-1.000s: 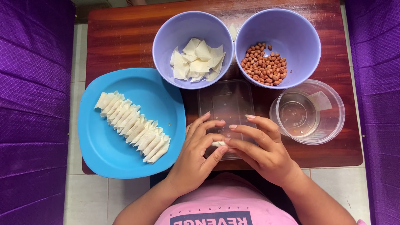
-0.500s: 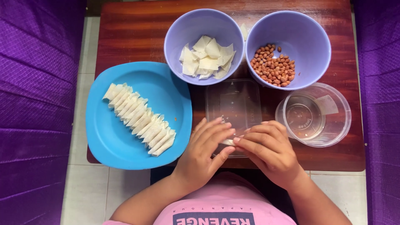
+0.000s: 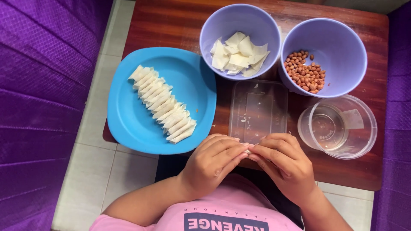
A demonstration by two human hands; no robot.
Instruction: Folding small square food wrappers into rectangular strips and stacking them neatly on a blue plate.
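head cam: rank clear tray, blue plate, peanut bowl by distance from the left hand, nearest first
1. Clear tray: just ahead of the left hand, fingertips at its near edge.
2. Blue plate: to the hand's left, rim close by.
3. Peanut bowl: far right corner of the table, beyond the tray.
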